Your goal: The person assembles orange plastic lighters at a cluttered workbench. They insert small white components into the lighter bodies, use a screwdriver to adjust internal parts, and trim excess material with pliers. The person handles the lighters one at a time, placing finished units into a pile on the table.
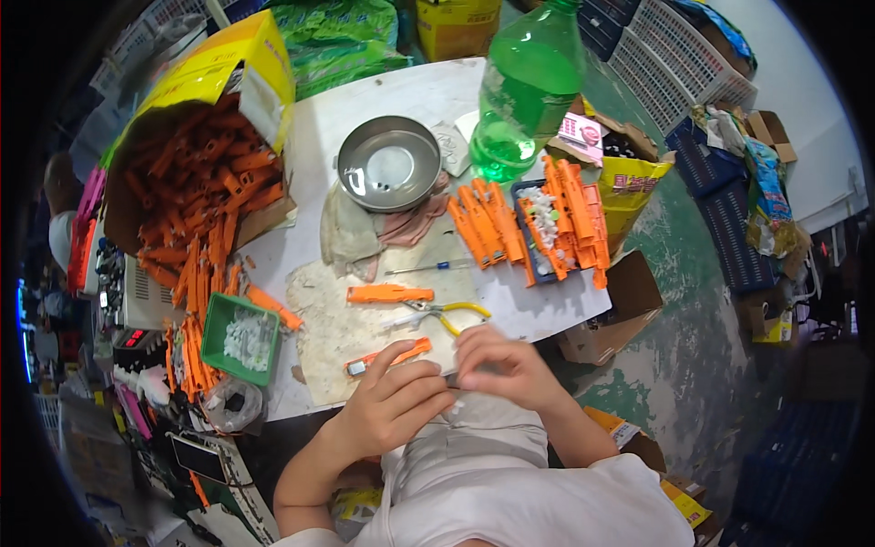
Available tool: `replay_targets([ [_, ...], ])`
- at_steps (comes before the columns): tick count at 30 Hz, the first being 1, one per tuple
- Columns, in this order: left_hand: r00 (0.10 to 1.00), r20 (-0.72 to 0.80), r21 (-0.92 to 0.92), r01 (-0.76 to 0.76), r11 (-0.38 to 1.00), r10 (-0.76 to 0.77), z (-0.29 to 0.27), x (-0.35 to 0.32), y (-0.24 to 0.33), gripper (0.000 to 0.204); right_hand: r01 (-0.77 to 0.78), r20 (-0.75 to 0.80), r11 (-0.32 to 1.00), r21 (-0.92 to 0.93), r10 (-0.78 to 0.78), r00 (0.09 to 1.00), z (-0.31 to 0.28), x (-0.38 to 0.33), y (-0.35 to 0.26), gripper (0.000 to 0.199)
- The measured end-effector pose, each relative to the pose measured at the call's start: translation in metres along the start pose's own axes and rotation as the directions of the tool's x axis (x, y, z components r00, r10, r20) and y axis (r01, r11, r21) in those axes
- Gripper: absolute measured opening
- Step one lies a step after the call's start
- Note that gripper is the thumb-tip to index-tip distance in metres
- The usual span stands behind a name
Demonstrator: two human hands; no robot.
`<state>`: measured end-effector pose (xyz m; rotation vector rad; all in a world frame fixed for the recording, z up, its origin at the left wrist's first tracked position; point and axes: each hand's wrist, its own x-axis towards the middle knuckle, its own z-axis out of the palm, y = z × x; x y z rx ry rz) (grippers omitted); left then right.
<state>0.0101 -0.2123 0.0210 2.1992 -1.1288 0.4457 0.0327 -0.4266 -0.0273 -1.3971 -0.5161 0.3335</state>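
At the table's near edge, my left hand is closed with its fingers bent inward. Whatever it may hold is hidden by the fingers; a small pale bit shows below the fingertips. Close beside it, my right hand is curled, thumb and fingers drawn together and slightly blurred, its contents not visible. Just beyond the left fingers lies an orange plastic casing part, partly covered. Yellow-handled pliers rest above the right hand. Farther up are another orange casing part and a thin screwdriver.
A green tray of small white parts stands left, below a box spilling orange parts. A metal bowl sits on rags. To the right are a green bottle, lined-up orange parts and a yellow bag.
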Motion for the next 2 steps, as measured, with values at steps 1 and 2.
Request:
replay_targets([
  [1,0.999,0.029,-0.027,-0.023,0.999,0.023,0.004,0.01,-0.002,0.015,0.022,-0.126,1.0,-0.008,-0.023,0.992,-0.009,-0.007,0.002,0.006],
  [2,0.999,0.035,-0.04,-0.04,0.998,0.042,0.01,0.02,-0.007,0.015,0.06,-0.239,0.988,0.145,-0.024,0.971,-0.024,-0.015,0.008,0.006],
])
